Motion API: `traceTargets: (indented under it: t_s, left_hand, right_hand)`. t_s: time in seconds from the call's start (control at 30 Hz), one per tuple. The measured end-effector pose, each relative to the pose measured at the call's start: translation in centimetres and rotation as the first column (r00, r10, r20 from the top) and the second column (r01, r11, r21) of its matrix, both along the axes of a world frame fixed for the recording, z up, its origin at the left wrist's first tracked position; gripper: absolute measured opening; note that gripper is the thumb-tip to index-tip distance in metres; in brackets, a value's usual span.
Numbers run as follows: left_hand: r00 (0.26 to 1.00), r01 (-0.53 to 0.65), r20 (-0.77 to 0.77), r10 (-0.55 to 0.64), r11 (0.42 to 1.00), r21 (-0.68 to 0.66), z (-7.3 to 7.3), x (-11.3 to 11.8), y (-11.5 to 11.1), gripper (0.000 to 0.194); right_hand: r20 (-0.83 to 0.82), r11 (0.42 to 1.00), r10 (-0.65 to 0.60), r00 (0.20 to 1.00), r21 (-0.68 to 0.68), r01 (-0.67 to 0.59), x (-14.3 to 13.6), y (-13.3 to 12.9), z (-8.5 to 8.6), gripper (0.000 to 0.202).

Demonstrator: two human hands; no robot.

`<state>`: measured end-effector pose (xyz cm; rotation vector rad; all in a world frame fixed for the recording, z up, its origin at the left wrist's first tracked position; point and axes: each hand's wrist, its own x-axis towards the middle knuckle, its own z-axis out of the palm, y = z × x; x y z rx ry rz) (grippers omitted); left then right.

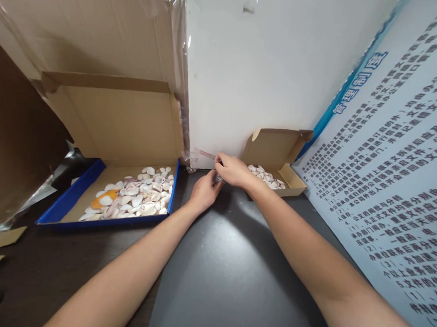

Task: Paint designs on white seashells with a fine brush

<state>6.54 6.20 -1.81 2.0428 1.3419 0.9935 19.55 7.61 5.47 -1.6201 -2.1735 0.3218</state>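
Both my hands meet at the back of the grey mat. My left hand [204, 189] is closed around a small shiny clear object [218, 177], perhaps a little glass container, mostly hidden by the fingers. My right hand [233, 170] is above and beside it, fingers bent in a pinch over its top. What those fingers hold cannot be made out. To the left, a blue-edged cardboard box [113, 221] with its lid raised holds many white and purplish seashells [145, 196]. Behind my right wrist, a smaller open cardboard box [294, 180] contains small white shells [266, 176].
The grey mat [224, 265] lies on a dark wooden table [63, 269]. A white panel [257, 64] and plastic-wrapped cardboard [116, 37] stand behind the boxes. A printed board [387, 174] slants along the right. Among the shells, one piece is orange [98, 201].
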Motion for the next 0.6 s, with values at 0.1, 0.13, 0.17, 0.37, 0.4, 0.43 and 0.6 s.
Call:
traceTargets:
  t_s: [0.1, 0.13, 0.17, 0.37, 0.4, 0.43, 0.6]
  left_hand:
    - [1.0, 0.0, -0.005, 0.0, 1.0, 0.006, -0.1, -0.1, 0.0, 0.027]
    - [1.0, -0.002, -0.008, 0.002, 1.0, 0.008, -0.1, -0.1, 0.0, 0.027]
    - [1.0, -0.005, -0.012, 0.005, 1.0, 0.009, -0.1, -0.1, 0.0, 0.027]
    - [0.999, -0.021, -0.037, 0.021, 1.0, 0.007, 0.4, -0.1, -0.3, 0.026]
    - [0.999, -0.022, -0.037, 0.022, 1.0, 0.007, 0.4, -0.1, -0.3, 0.025]
    - [0.999, -0.021, -0.036, 0.021, 1.0, 0.007, 0.5, -0.1, -0.3, 0.024]
    - [1.0, -0.006, -0.029, 0.006, 1.0, 0.007, 0.3, -0.1, -0.3, 0.022]
  right_hand:
    - [0.023, 1.0, 0.012, 1.0, -0.005, -0.012, 0.0, -0.4, 0.4, 0.02]
    - [0.023, 1.0, 0.016, 1.0, -0.008, -0.016, 0.0, -0.4, 0.5, 0.02]
    - [0.021, 1.0, 0.019, 1.0, -0.008, -0.019, 0.0, -0.4, 0.6, 0.02]
    - [-0.045, 0.999, 0.031, 0.999, 0.026, -0.03, 0.6, -0.2, 1.4, 0.018]
    - [-0.057, 0.999, 0.031, 0.998, 0.031, -0.03, 0.6, -0.2, 1.5, 0.018]
    - [-0.069, 0.999, 0.031, 0.997, 0.034, -0.029, 0.6, -0.2, 1.6, 0.018]
    - [-0.118, 0.999, 0.021, 0.993, 0.027, -0.018, 0.6, -0.4, 2.0, 0.018]
